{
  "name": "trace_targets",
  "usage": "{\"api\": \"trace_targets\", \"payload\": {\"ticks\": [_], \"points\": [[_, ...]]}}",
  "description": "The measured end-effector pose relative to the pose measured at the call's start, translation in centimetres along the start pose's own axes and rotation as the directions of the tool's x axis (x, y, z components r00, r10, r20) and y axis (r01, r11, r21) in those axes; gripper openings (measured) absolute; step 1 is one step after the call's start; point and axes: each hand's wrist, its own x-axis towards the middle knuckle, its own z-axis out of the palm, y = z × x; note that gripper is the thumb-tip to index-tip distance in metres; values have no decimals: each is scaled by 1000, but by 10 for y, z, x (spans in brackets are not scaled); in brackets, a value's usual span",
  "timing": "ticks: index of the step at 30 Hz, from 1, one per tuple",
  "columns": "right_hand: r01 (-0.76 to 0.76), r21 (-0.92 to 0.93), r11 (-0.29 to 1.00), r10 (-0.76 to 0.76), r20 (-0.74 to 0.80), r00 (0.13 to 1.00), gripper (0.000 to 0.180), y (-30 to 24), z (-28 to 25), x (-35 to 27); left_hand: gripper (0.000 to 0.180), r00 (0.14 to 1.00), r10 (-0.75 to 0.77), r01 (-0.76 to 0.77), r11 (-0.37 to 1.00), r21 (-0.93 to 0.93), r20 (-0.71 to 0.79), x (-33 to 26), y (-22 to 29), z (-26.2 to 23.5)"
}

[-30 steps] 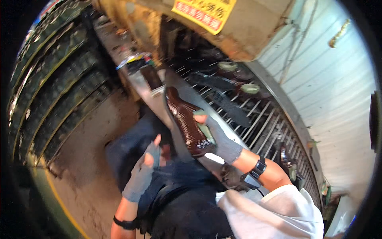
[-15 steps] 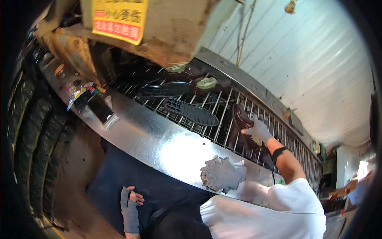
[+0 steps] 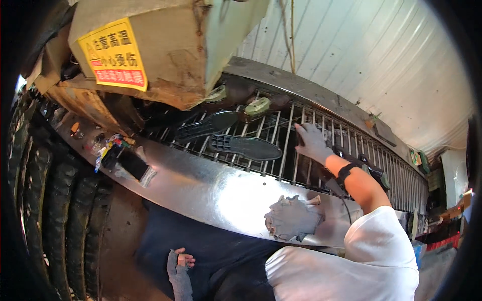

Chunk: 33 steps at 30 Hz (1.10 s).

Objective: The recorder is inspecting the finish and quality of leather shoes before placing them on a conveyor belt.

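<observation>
While I am holding my gloved right hand [image 3: 312, 142] fairly wide over the metal bars [image 3: 287, 143] right of centre, my left hand [image 3: 181, 261] is resting near the lower edge with curled fingers, and I cannot tell whether it is gripping anything. Near the centre, left of my right hand, a black sole [image 3: 246, 147] is lying on the bars, and a brown shoe with a pale green patch [image 3: 257, 107] is sitting higher up.

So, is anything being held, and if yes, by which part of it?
No held thing shows in the left hand; for the right hand, over the metal rack, it cannot be told.
</observation>
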Motion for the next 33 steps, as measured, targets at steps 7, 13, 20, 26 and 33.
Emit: {"api": "trace_targets", "payload": {"ticks": [7,13,20,26,33], "points": [[296,464,835,-233,-190,954,90,-190,57,81,41,976,128,-133,991,-18,-178,-22,38,-19],[174,317,932,-241,184,953,85,-238,-8,98,42,967,10,-64,977,-205,-253,-48,27,-24],[909,412,65,-902,-365,230,98,-317,-107,4,56,996,88,-86,853,-514,-20,10,56,44],[-119,977,179,-354,177,918,84,-221,-38,56,40,980,7,-106,867,-486,-201,7,65,49],[-501,816,-288,86,543,835,76,-50,46,139,63,974,-216,174,912,-372,-74,-25,-3,42]]}}
